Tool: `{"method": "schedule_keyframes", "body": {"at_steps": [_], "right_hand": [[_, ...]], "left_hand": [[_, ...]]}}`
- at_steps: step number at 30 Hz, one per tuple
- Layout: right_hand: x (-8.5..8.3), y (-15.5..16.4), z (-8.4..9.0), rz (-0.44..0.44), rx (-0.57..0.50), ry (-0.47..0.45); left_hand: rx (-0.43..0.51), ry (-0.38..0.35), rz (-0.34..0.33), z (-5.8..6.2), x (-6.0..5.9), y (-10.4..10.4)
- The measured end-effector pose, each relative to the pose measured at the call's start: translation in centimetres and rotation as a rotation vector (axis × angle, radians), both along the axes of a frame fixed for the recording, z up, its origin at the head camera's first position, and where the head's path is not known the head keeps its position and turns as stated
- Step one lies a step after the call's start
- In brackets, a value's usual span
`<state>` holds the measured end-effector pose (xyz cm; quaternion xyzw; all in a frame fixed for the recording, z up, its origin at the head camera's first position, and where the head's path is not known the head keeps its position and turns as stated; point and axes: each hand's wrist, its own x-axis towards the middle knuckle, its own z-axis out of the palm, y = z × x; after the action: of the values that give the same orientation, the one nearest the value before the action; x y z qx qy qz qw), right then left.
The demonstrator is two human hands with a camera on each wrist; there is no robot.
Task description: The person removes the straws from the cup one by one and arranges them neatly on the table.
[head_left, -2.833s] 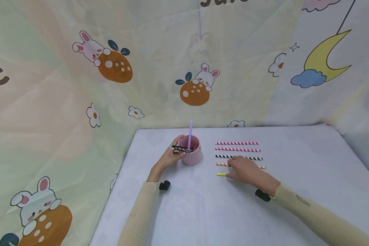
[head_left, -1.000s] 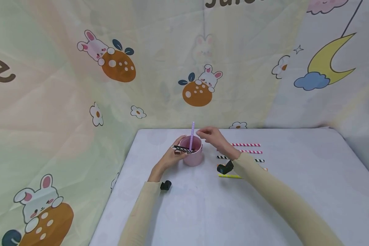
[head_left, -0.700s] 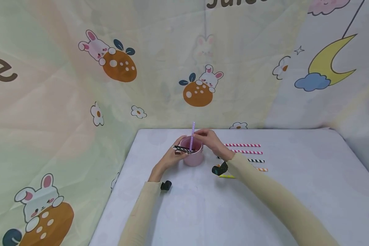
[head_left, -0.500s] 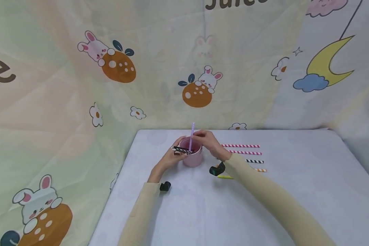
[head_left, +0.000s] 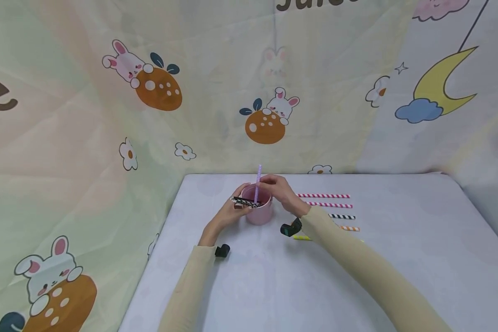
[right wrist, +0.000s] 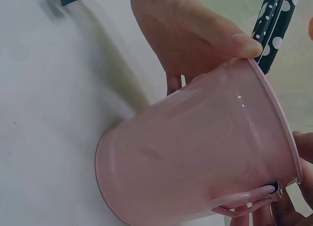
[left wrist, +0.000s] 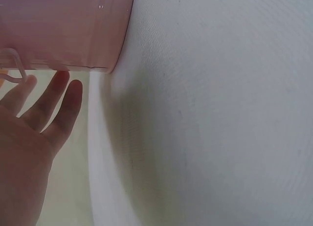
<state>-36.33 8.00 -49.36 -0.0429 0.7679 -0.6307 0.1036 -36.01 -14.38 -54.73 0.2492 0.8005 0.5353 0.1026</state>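
Right hand (head_left: 280, 193) moved to purple straw (head_left: 257, 182) | pink cup (head_left: 258, 213): dotted straws (head_left: 245, 201)

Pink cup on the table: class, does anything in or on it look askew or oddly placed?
Yes. One purple straw stands nearly upright in the pink cup, while a black dotted straw lies crosswise on the rim at the left hand, not dropped inside. The right hand is at the purple straw.

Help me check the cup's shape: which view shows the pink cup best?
The right wrist view: the pink cup fills the frame from base to rim, with the left hand behind it. The head view shows it small, between both hands. The left wrist view shows only part of its wall.
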Motion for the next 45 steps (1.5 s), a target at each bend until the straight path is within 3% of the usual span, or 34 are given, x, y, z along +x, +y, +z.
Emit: {"method": "schedule_keyframes", "body": {"at_steps": [10,17,30,37,45], "right_hand": [[0.1,0.3,0.2,-0.002,-0.053,-0.027],[0.3,0.6,1.2,-0.026,-0.094,-0.01],[0.5,1.8,2.7,-0.039,-0.187,0.074],[0.6,2.5,4.2,-0.062,-0.274,0.111],[0.7,3.9,5.9,-0.099,-0.391,0.12]], "left_hand": [[0.022,0.043,0.0,-0.4,-0.1,0.0],[-0.014,-0.03,-0.013,3.1,1.7,0.4],[-0.004,-0.018,-0.017,3.0,1.8,0.4],[0.026,0.018,0.0,0.3,0.4,0.2],[0.077,0.065,-0.015,-0.8,0.0,0.1]]}}
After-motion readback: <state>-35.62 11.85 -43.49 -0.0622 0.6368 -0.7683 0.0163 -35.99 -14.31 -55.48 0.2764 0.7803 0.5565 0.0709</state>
